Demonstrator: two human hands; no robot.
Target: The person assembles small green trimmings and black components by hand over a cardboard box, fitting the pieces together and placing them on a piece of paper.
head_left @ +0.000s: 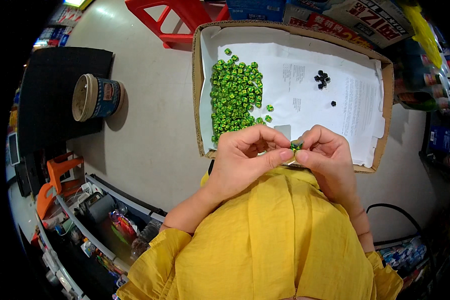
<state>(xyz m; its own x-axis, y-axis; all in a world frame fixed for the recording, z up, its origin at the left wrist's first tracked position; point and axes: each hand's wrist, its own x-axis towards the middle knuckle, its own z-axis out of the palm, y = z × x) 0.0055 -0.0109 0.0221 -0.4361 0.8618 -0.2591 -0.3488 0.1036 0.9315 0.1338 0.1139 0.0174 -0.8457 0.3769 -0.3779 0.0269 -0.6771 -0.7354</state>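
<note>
One pair of bare hands, seen from where I stand, at the near edge of a shallow cardboard tray [197, 90].

Left hand [245, 157]: thumb and forefinger pinched together at the tips, other fingers curled behind; has hold of one side of a small green piece [296, 146].

Right hand [330, 152]: thumb and forefinger likewise closed on the other side of that piece, remaining fingers bent inward.

Small green piece, one: green with yellow, held up between the two hands, in front of the yellow garment [280, 220]; finer detail hidden by the fingertips.

Green pieces [235, 95], many: faceted, heaped along the tray's left side, a few lying loose to the right of the heap.

Black pieces [322, 80], several: clustered toward the tray's right side, one [333, 103] apart and nearer the person.

White paper [270, 50]: lines the tray, partly printed.

Tub [105, 97], one: pale rim, dark label, left of the tray.

Red plastic stool [177, 37], one: beyond the tray's far left corner.
</note>
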